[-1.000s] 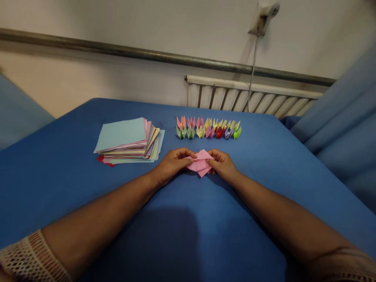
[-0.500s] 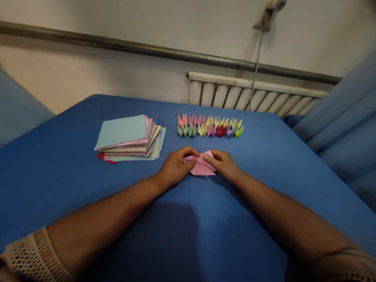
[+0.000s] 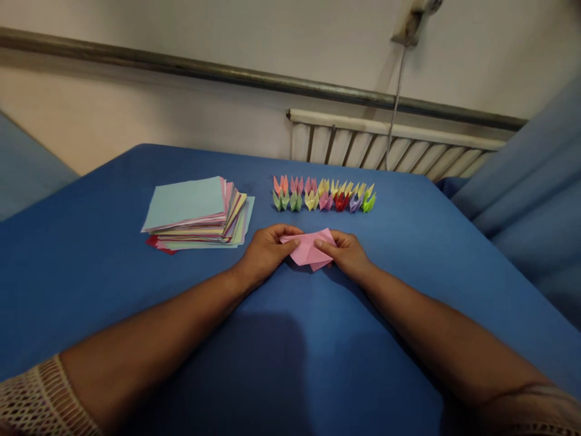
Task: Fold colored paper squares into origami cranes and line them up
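A pink sheet of origami paper (image 3: 305, 251), partly folded, is held between both hands just above the blue table cover. My left hand (image 3: 271, 249) pinches its left end, thumb on top and fingers behind. On the opposite end, my right hand (image 3: 345, 251) grips it the same way, its thumb pressing on the near face. A small flap points down at the paper's lower right. Beyond the hands stand two rows of small folded paper cranes (image 3: 325, 201) in pink, yellow, green, red, purple and orange.
To the left lies a thick, uneven stack of coloured paper (image 3: 186, 203), light blue on top. The blue-covered table (image 3: 91, 254) reaches the wall, where a radiator (image 3: 354, 136) and a pipe (image 3: 218, 71) run. A blue curtain (image 3: 540, 200) hangs at the right.
The pink paper has been turned in the hands; its spread flaps now lie as a flatter, wider shape. My left hand has shifted slightly left, with its thumb now on the paper's face.
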### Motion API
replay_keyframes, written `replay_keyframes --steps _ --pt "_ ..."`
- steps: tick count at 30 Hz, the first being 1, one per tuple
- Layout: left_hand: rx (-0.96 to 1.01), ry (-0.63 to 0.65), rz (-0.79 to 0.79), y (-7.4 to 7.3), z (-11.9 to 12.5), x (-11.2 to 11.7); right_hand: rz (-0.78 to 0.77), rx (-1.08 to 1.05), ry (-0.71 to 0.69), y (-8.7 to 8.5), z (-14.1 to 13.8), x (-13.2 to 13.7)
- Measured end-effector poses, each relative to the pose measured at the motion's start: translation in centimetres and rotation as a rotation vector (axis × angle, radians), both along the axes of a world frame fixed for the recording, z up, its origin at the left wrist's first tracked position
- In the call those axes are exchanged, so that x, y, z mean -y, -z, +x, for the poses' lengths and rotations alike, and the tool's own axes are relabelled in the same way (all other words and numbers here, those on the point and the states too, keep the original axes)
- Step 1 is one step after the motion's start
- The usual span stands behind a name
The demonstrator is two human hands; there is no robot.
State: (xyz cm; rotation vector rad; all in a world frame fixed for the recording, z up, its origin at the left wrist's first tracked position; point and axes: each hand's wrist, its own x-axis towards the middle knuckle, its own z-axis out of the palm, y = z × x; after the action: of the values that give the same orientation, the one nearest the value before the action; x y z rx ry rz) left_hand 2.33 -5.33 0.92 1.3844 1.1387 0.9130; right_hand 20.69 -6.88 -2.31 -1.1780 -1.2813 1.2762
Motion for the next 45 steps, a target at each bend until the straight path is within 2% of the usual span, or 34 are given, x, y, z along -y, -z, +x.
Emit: replay_keyframes --steps 3,8,13,20,22,27,29,32,36,40,42,45 --pt "0.035 -0.027 0.001 0.1 -0.1 -0.2 -0.016 0.004 -0.002 0.0 0.1 0.0" --pt "0.068 -0.002 -0.001 -0.1 0.0 -0.2 0.012 0.011 -0.037 0.0 -0.1 0.1" --pt "-0.047 0.116 -0.006 -0.3 0.0 -0.1 0.050 0.083 -0.119 0.0 0.1 0.1" --pt "-0.001 0.039 -0.046 -0.8 -0.5 -0.6 -0.013 -0.081 0.049 -0.3 0.4 -0.6" --pt "0.028 0.065 -0.079 -0.8 -0.4 -0.5 -0.005 -0.109 0.083 -0.4 0.4 -0.6" --pt "0.037 0.207 -0.168 -0.5 -0.1 0.1 0.032 -0.082 0.009 -0.8 0.2 -0.2" --pt "0.031 0.222 -0.178 -0.4 0.0 0.2 0.053 -0.071 0.012 -0.9 0.2 -0.2" --pt "0.050 0.167 -0.149 -0.3 0.0 0.1 0.048 -0.123 0.072 -0.8 0.5 -0.4" --pt "0.069 0.024 -0.087 -0.4 0.0 -0.1 0.049 -0.217 0.149 -0.5 0.7 -0.5" --pt "0.085 -0.113 -0.031 -0.5 0.1 0.0 0.184 -0.095 0.145 -0.5 -0.3 0.5" --pt "0.092 -0.113 -0.008 -0.6 0.2 0.2 0.199 -0.016 0.092 -0.5 -0.8 0.9" --pt "0.107 -0.035 0.004 -0.7 0.5 0.7 0.187 0.046 0.063 -0.5 -1.2 1.1"
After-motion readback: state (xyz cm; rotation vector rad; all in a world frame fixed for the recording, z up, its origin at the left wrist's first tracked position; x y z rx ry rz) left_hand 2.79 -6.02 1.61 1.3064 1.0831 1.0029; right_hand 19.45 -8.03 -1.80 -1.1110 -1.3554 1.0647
